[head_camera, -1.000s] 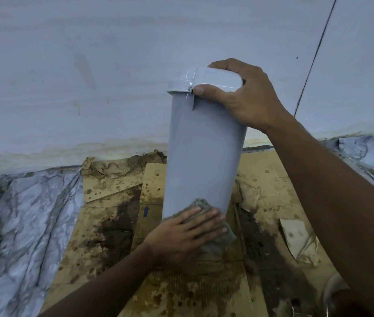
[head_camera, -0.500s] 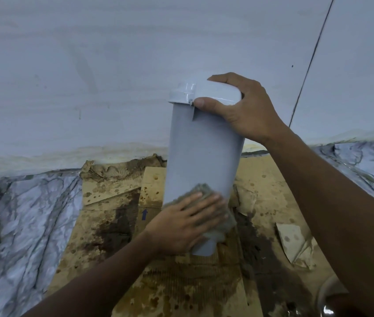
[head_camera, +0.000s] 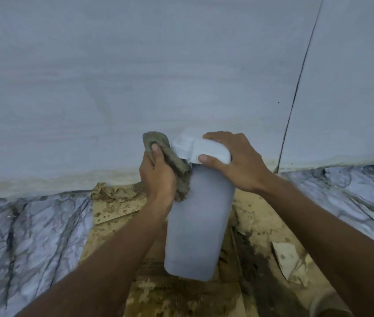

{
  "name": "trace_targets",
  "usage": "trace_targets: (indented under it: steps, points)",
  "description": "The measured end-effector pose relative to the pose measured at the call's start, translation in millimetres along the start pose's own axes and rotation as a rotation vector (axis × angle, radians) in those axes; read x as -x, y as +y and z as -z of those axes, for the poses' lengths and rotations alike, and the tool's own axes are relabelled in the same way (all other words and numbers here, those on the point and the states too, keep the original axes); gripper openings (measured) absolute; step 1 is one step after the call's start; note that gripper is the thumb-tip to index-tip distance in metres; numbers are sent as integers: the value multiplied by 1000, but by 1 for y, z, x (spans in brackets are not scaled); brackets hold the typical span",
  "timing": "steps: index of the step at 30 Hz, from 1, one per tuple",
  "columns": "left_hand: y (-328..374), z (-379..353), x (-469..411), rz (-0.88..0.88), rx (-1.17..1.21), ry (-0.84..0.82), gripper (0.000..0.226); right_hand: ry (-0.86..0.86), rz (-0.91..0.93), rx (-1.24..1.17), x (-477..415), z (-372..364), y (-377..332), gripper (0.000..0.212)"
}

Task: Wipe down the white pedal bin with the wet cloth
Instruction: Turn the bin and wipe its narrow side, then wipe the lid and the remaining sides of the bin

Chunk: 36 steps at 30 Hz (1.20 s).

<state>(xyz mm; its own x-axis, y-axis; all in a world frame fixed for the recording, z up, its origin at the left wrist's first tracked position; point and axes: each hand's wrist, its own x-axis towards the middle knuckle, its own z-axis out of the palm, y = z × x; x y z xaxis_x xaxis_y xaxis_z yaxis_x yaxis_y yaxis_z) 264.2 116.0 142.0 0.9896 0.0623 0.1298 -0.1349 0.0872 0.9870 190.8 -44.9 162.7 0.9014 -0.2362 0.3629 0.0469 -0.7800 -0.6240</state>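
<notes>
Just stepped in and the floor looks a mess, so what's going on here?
A person is wiping a white pedal bin. The right hand grips the lid at the top to steady it, while the left hand holds a grey cloth pressed against the bin's upper left side, just below the lid. Stained cardboard lies under the bin on the marble floor.

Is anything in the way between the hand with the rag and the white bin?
Nothing visible is. The left hand holds the wet cloth right against the upper left side of the pedal bin, just under its lid. The right hand grips the lid from the other side, clear of the cloth.
</notes>
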Motion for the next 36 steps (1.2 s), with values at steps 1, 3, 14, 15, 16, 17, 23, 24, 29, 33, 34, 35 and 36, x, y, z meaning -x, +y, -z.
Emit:
trace_targets:
  steps: [1,3,14,15,16,17,23,24,29,33,34,35,36]
  points:
    - [12,4,-1,-79,-50,-57,35,-21,19,34,8,0,-6,64]
    - [28,12,-1,-241,-211,-260,32,-69,70,133,22,-1,-15,71]
    - [45,51,49,-432,-945,-799,45,-439,35,130,70,3,2,56]
    - [41,52,51,-443,-992,-803,49,-450,40,156,68,2,7,55]
    - [37,54,52,-442,-1030,-790,53,-458,51,180,65,1,11,54]
    - [33,54,52,-432,-1062,-772,55,-469,59,197,61,1,13,54]
    - [28,44,64,-530,-1179,-743,57,-473,54,197,19,-9,25,49]
    - [28,43,69,-573,-1184,-754,56,-469,46,199,12,-9,28,49]
    - [25,37,106,-733,-1231,-799,62,-472,83,201,-14,-15,27,50]
    - [19,48,107,-783,-1223,-767,64,-459,116,271,-20,-26,23,50]
    - [21,52,106,-805,-1226,-757,64,-451,118,281,-20,-29,21,50]
    - [25,56,106,-819,-1216,-739,63,-443,119,289,-19,-31,19,50]
    - [27,59,106,-822,-1185,-733,62,-438,118,297,-17,-32,17,50]
